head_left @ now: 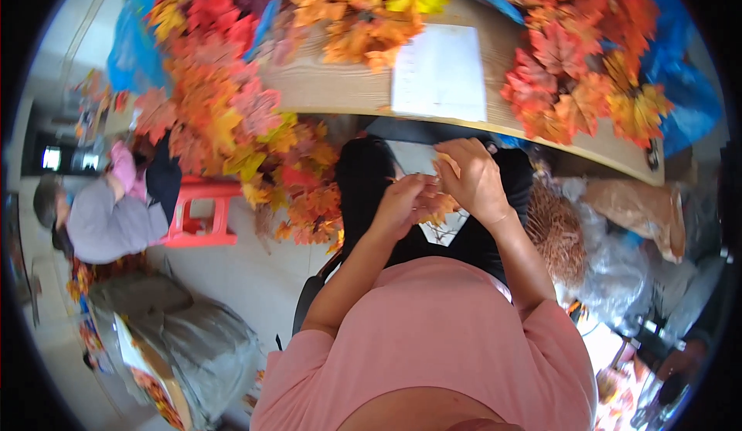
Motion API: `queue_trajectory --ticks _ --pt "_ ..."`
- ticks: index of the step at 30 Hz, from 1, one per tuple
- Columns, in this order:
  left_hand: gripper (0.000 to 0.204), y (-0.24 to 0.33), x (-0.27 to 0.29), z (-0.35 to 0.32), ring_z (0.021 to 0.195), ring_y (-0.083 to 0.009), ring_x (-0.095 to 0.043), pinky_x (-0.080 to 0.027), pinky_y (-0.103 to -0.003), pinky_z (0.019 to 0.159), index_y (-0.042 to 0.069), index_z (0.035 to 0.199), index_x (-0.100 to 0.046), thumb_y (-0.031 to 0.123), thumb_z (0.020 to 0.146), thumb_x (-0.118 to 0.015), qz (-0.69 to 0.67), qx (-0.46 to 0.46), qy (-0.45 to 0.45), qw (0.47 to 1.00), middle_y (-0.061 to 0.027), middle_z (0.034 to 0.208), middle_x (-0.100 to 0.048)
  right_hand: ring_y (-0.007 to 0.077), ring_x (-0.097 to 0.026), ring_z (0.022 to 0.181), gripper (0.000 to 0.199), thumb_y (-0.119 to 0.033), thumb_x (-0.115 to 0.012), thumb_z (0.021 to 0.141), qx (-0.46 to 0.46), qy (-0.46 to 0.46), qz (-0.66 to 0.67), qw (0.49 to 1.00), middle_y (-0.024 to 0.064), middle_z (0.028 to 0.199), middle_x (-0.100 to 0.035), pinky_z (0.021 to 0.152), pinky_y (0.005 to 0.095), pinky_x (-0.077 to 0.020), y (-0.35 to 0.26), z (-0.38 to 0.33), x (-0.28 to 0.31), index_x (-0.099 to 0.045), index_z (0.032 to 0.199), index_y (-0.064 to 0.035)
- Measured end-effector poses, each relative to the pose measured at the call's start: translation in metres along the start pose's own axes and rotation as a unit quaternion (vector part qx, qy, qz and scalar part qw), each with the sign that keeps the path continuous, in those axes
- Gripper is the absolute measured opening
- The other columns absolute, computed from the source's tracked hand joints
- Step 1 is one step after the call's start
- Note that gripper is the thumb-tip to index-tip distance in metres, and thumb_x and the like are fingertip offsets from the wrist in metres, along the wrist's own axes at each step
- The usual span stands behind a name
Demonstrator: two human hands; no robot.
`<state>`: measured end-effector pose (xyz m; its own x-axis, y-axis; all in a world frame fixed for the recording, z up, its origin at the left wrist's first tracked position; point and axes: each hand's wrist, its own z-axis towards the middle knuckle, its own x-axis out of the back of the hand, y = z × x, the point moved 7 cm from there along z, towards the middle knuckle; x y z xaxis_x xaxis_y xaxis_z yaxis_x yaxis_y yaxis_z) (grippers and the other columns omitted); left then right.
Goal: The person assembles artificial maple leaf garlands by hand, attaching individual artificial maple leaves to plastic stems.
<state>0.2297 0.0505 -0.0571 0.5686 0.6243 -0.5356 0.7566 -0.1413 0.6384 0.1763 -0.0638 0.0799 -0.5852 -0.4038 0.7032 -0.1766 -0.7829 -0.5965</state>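
Both hands pinch one small orange leaf (442,208) mid-assembly — left hand (403,203) closed, right hand (473,180) curled at 1 o'clock — next probably needs steady fingertip alignment.

This looks like a small craft workshop where artificial autumn foliage is assembled. The long wooden table (325,87) is heaped with red, orange and yellow fabric maple leaves (576,68). Left of the table a red plastic stool (205,211) stands beside another seated worker (100,218), and filled sacks (185,338) lie below it on the floor.
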Motion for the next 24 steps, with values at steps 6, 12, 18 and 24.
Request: queue_trajectory --ticks 6,12,18,24 --pt "0.026 0.006 0.007 0.002 0.085 -0.0146 -0.06 -0.049 -0.027 0.078 0.001 0.109 -0.053 0.02 0.093 -0.045 -0.024 -0.025 0.042 0.999 -0.0099 0.102 -0.061 0.0252 -0.06 0.076 0.015 0.0 -0.053 0.074 -0.11 0.302 -0.069 0.944 0.0129 0.082 -0.063 0.069 0.0323 -0.0469 0.05 0.01 0.139 -0.064 0.084 -0.0025" --pt "0.026 0.002 -0.015 0.005 0.084 -0.0143 -0.06 -0.048 -0.027 0.079 0.001 0.108 -0.051 0.022 0.093 -0.046 -0.04 -0.024 0.037 0.998 -0.0122 0.104 -0.061 0.0297 -0.056 0.076 0.019 -0.018 -0.067 0.073 -0.104 0.272 -0.248 0.924 0.0098 0.079 -0.059 0.068 0.0385 -0.0449 0.095 0.031 0.154 -0.062 0.088 -0.0078" --pt "0.022 0.008 -0.01 -0.002 0.086 -0.0154 -0.06 -0.047 -0.028 0.08 0.006 0.1 -0.05 0.026 0.094 -0.044 -0.034 -0.053 0.073 0.995 -0.013 0.103 -0.062 0.0273 -0.057 0.074 0.016 -0.016 -0.067 0.073 -0.082 0.316 -0.211 0.921 0.0097 0.078 -0.061 0.067 0.0361 -0.0453 0.092 0.028 0.16 -0.065 0.085 -0.0063" --pt "0.023 0.019 -0.009 -0.004 0.09 -0.0151 -0.059 -0.047 -0.028 0.079 0.006 0.098 -0.048 0.029 0.093 -0.046 -0.039 -0.099 0.066 0.992 -0.0129 0.102 -0.061 0.0135 -0.059 0.063 0.014 -0.014 -0.066 0.076 -0.133 0.345 -0.059 0.927 0.0076 0.073 -0.064 0.061 0.0255 -0.0452 0.11 0.029 0.178 -0.067 0.087 -0.0057"
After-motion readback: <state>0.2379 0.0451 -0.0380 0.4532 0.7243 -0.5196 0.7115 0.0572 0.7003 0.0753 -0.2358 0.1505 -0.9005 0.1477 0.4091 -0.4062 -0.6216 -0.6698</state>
